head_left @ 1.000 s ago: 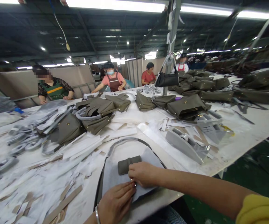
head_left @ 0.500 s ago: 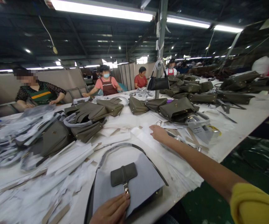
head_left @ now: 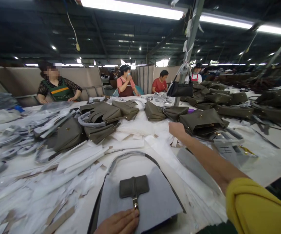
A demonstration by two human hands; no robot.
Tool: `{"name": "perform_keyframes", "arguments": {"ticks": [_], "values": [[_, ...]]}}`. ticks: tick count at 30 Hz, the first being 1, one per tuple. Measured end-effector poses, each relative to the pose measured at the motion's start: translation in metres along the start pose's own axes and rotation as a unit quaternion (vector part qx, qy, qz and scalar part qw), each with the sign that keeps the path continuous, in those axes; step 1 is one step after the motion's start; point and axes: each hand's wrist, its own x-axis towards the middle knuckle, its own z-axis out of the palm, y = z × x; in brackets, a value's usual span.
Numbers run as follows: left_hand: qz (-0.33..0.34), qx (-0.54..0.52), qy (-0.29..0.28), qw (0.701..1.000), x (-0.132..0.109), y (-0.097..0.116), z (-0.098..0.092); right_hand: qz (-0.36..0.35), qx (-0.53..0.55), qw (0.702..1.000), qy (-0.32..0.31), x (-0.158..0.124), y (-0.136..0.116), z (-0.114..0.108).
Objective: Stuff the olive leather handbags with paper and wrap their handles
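Observation:
An olive handbag [head_left: 159,191] lies before me, its front covered by a grey sheet and its raised handle wrapped. A dark olive tab [head_left: 134,187] with a metal clasp [head_left: 135,205] rests over the sheet. My left hand [head_left: 121,222] is at the bottom of the frame, its closed fingertips gripping the tab's clasp. My right hand [head_left: 176,130] reaches out over white tissue sheets [head_left: 158,148], just left of another olive bag [head_left: 201,120]. Its fingers are curled and slightly blurred; what they hold, if anything, is hidden.
More olive bags [head_left: 98,113] lie across the table, with a heap of bags [head_left: 215,97] at the back right. White paper scraps [head_left: 33,191] cover the left side. A dark bag [head_left: 180,89] hangs by a post. Several co-workers [head_left: 59,89] sit along the far side.
The view has swung left, so the scene sits further right. My right hand has moved a little farther over the tissue sheets. My left hand stays on the clasp.

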Motion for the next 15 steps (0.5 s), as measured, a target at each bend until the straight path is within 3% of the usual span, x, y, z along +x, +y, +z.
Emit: {"name": "perform_keyframes", "arguments": {"ticks": [3, 5, 7, 9, 11, 12, 14, 15], "values": [[-0.047, -0.073, -0.043, 0.995, -0.001, 0.007, -0.005, -0.039, 0.064, 0.993, 0.094, -0.031, -0.005, -0.029], [-0.057, -0.111, -0.048, 0.991, -0.001, 0.008, -0.007, -0.093, 0.221, 0.959, 0.153, -0.065, -0.015, -0.039], [-0.067, -0.133, -0.042, 0.988, -0.001, 0.009, -0.007, -0.146, 0.390, 0.903, 0.109, -0.107, -0.027, -0.035], [-0.074, -0.139, -0.042, 0.987, -0.001, 0.009, -0.006, -0.185, 0.455, 0.871, -0.015, -0.149, -0.040, -0.018], [-0.082, -0.127, -0.044, 0.988, -0.001, 0.010, -0.006, -0.219, 0.398, 0.886, -0.091, -0.185, -0.051, 0.004], [-0.086, -0.119, -0.044, 0.988, -0.001, 0.010, -0.006, -0.234, 0.344, 0.905, -0.086, -0.198, -0.055, 0.015], [-0.088, -0.109, -0.042, 0.989, -0.001, 0.011, -0.006, -0.267, 0.234, 0.935, -0.014, -0.213, -0.061, 0.027], [-0.086, -0.107, -0.040, 0.990, -0.001, 0.011, -0.006, -0.291, 0.197, 0.936, 0.024, -0.216, -0.063, 0.029]]}}
